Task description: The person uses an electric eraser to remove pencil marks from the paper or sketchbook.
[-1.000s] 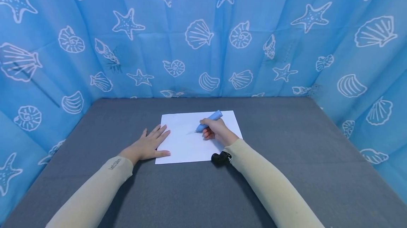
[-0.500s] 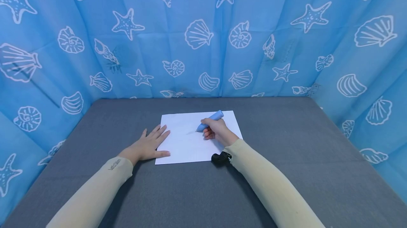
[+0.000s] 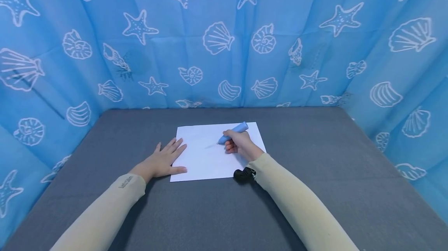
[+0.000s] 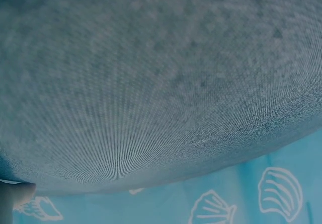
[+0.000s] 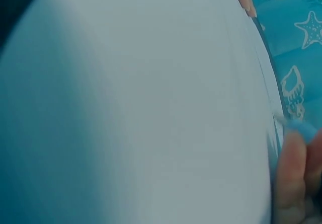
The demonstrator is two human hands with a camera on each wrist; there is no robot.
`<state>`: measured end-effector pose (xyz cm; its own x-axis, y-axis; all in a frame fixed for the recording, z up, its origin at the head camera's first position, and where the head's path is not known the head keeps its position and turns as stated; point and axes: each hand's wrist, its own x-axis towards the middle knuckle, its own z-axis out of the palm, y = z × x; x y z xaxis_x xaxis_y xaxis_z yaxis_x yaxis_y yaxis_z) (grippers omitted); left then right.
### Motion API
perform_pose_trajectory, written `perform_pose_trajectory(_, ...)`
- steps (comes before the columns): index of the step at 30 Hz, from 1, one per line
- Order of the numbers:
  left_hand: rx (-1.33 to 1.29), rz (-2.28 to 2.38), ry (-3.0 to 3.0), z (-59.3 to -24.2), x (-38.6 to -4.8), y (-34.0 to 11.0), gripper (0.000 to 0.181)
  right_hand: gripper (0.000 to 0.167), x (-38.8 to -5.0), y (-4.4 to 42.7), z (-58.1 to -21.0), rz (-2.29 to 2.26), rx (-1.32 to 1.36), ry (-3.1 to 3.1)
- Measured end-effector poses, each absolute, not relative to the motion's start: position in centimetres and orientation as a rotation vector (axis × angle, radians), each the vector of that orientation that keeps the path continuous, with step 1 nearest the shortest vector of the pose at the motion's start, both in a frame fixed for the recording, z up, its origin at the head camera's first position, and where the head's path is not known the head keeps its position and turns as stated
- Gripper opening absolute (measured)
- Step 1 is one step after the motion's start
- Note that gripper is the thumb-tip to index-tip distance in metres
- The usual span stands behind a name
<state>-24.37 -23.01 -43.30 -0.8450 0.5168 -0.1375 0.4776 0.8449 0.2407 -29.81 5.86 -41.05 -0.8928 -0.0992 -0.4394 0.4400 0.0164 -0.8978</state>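
The right hand [image 3: 242, 143] pinches the pen [image 3: 240, 127] over the paper [image 3: 203, 161]. The left hand [image 3: 161, 163], fingers wide, lies on the paper's edge; pressing there should stop slips as the pen slides.

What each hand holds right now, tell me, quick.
Left hand: open, fingers spread on the paper, holding nothing.
Right hand: closed, holding the blue pen.
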Motion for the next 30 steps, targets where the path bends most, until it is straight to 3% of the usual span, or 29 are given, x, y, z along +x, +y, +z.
perform_pose_trajectory(30, 0.760, 0.268, 2.826, -43.37, -24.37, -23.28, 0.096, 0.023, -29.91, 5.14, -41.39, -2.050, 0.373, 1.936)
